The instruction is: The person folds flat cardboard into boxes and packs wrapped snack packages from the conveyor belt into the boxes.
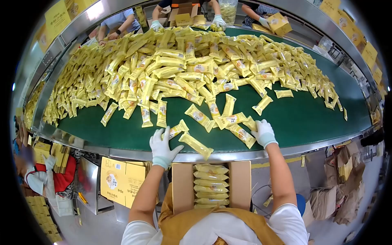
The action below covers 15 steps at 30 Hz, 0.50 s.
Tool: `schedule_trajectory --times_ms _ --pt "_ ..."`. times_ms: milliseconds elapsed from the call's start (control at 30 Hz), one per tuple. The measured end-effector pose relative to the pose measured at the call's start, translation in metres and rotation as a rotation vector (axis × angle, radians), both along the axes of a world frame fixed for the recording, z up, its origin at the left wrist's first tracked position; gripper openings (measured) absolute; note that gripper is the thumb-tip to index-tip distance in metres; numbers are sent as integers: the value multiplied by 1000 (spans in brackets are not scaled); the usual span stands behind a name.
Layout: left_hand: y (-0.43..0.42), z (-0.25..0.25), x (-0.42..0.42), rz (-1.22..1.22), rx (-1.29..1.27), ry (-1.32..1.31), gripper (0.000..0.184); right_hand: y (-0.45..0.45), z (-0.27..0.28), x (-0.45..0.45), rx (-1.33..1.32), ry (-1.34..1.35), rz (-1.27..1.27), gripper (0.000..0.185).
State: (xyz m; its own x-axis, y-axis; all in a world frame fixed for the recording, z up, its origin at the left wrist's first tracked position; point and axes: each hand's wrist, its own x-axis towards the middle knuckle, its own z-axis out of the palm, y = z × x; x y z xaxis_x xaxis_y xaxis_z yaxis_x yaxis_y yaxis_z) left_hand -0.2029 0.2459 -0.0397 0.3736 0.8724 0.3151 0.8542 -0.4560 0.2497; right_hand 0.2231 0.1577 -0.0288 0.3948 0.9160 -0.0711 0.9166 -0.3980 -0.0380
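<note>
My left hand (163,148), in a white glove, is at the near edge of the green belt with its fingers spread, touching or close to a yellow packet (178,129). My right hand (264,133), also gloved, lies at the belt edge with its fingertips by another yellow packet (250,123); whether it grips that packet is unclear. Between the hands, one packet (196,145) overhangs the metal rim. In front of my body stands an open cardboard box (182,188) with a row of several packets (211,183) inside.
A large heap of yellow packets (171,61) covers the far part of the green belt (122,134). Co-workers' gloved hands (219,22) show across it. Flattened yellow cartons (122,179) stand at lower left, near another person (49,175). Brown sacks (323,202) lie at lower right.
</note>
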Motion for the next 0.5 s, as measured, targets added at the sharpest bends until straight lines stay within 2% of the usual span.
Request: schedule_trajectory --times_ms 33,100,167,233,300,333,367,433,500 --pt "-6 3 -3 5 31 -32 89 -2 7 6 -76 -58 -9 41" --pt "-8 -3 -8 31 82 -116 84 -4 11 24 37 -210 -155 31" --pt "-4 -25 -12 72 121 -218 79 -8 48 12 226 -14 -130 31" --pt "-2 -20 -4 157 129 -276 66 -2 61 -9 280 168 68 32" --pt "5 -22 0 214 146 -284 60 10 66 -48 118 324 112 36" --pt "5 -19 3 230 167 -277 54 17 46 -62 24 234 126 39" --pt "5 -19 3 223 181 -280 54 16 13 -70 111 157 173 42" --pt "3 -21 -1 216 206 -281 52 22 20 -78 8 137 146 48" --pt "3 -22 -2 201 212 -320 51 22 48 -75 -235 231 358 50"
